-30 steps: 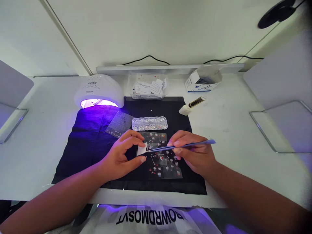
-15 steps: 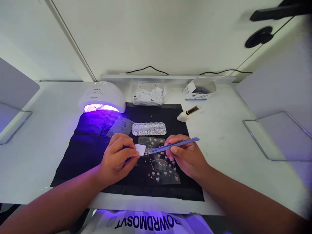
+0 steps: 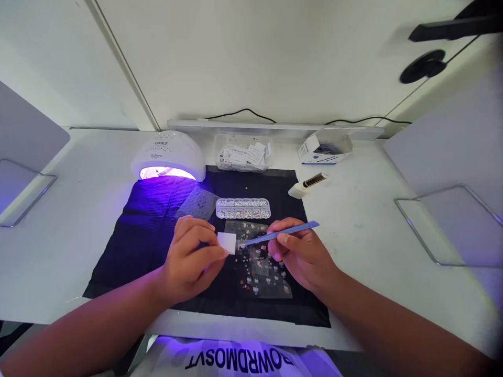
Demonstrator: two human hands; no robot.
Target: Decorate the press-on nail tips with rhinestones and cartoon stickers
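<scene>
My left hand (image 3: 195,256) pinches a small white square (image 3: 227,243), which looks like a pad or a piece of paper, by its left and lower edge. In my right hand (image 3: 296,246) are blue tweezers (image 3: 279,233), held like a pen, their tips pointing left toward the square's right edge. Whether the tips grip anything is too small to tell. Beneath both hands lies a clear sticker sheet (image 3: 271,288) with small red and white figures. Just beyond it sits a clear compartment case (image 3: 243,208) of tiny rhinestones.
A lit white nail lamp (image 3: 168,154) stands at the back left of the black mat (image 3: 126,251). Near it lies a translucent sheet (image 3: 196,203). Farther back are a clear box of packets (image 3: 243,154) and an opened carton (image 3: 324,149). A polish bottle (image 3: 306,186) lies right.
The tweezer tips have drawn slightly right, away from the white square. My left hand has turned the square a little, so it faces me more squarely. The view has shifted slightly.
</scene>
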